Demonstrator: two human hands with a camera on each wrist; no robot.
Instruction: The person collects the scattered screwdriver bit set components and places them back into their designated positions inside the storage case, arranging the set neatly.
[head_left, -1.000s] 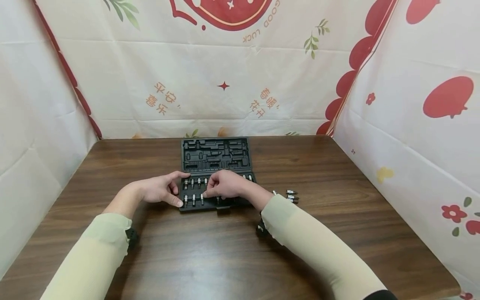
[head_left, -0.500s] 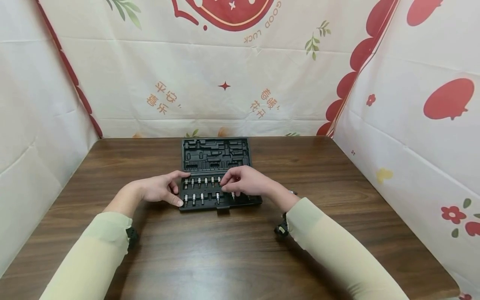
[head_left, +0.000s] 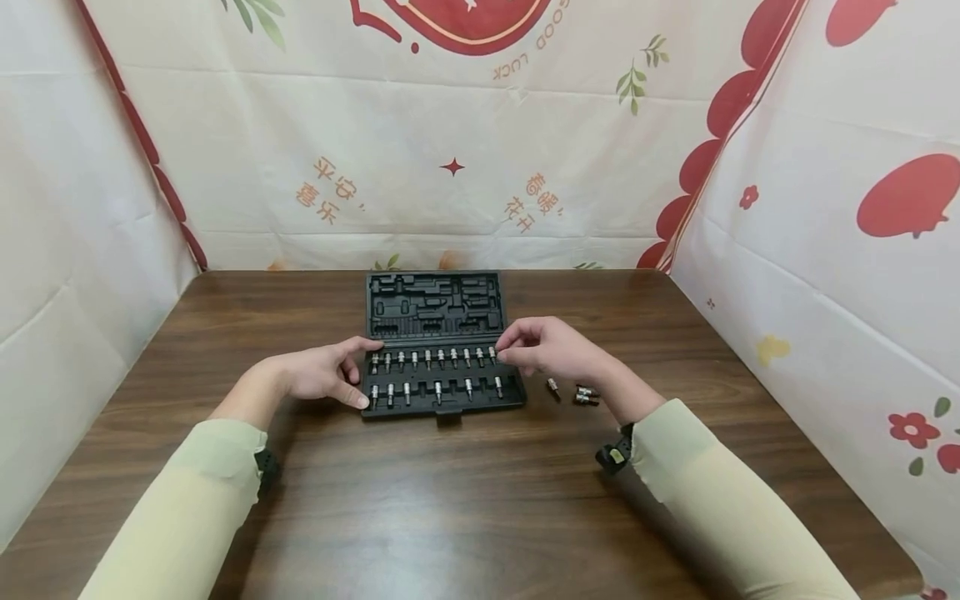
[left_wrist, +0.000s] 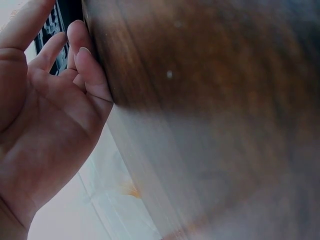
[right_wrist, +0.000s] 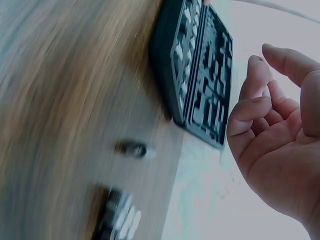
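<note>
An open black plastic case [head_left: 444,407] lies on the table in the head view. Its near half carries two rows of silver-and-black bit sockets [head_left: 438,392]; the front row has gaps. My left hand [head_left: 318,373] rests at the case's left end, thumb by the front corner and index finger by the hinge side. At the case's right end hovers my right hand [head_left: 558,350], fingers loosely bent. Nothing shows between those fingers in the right wrist view. Right of the case lie a single loose bit socket [head_left: 553,388] and a small group of bit sockets [head_left: 587,396].
The moulded lid [head_left: 435,304] is folded back flat, away from me. A brown wood-grain table [head_left: 435,508] bears everything. Printed white cloth [head_left: 420,133] hangs behind the table and along both sides.
My right hand has drawn back rightward from the front row to the case's right end, leaving a bit socket seated there. The loose bit sockets show again. My left hand stays put.
</note>
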